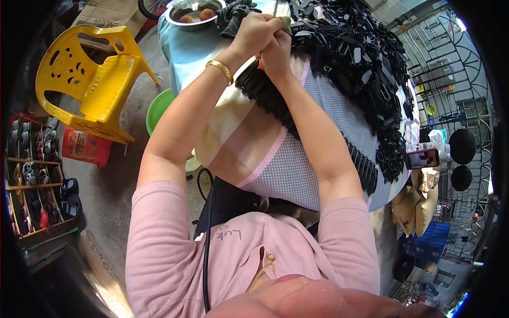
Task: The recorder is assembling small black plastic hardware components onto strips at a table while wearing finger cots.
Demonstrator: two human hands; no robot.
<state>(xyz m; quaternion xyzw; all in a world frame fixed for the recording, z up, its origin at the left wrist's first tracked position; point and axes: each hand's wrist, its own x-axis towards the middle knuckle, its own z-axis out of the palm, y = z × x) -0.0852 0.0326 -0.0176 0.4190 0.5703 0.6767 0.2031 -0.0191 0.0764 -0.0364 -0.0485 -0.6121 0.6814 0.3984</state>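
Both my hands are stretched out to the far side of the cloth-covered table [275,164], closed and touching each other. My left hand [254,34], a gold bangle on its wrist, is pinched above and to the left of my right hand [277,55]. At their fingertips a small pale greenish thing [286,22] shows; the fingers hide its kind. A large heap of flat black pieces [360,63] spreads just to their right. Below the hands, a row of black pieces [268,103] lies side by side. A second row of black strips [362,164] runs near the right edge.
Dark knitted gloves [232,20] and a metal bowl [172,20] with round orange-brown things are at the far left. A yellow chair [101,79], red bucket [85,147] and green basin [156,108] stand left. A phone [423,158] is at the right edge.
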